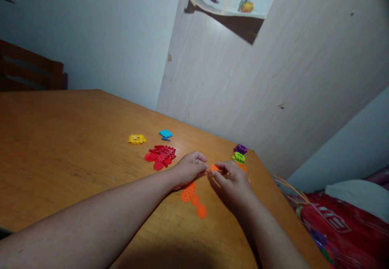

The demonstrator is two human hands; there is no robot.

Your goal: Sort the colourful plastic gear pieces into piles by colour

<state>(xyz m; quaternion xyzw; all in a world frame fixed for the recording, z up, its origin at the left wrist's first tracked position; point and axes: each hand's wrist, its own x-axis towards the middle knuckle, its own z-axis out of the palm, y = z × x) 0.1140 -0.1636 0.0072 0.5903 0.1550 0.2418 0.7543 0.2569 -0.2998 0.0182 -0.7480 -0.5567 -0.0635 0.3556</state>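
My right hand point(235, 182) pinches a small orange plastic piece point(214, 167) between thumb and fingertips, just above the table. Close by on the left, my left hand point(191, 168) has its thumb and fingers closed; what lies between them is too small to make out. Below my left hand, several flat round orange pieces point(194, 199) lie on the table, partly overlapping. Beyond my left forearm is a pile of red plastic pieces point(161, 156), some round and toothed, some bar-shaped.
The wooden table point(75, 139) holds yellow pieces point(137, 139) and blue pieces point(165, 133) at the back. Purple pieces point(240, 149) and green pieces point(238, 157) sit near its right edge, with orange ones partly behind my right hand. A red bag point(343, 228) stands right of the table.
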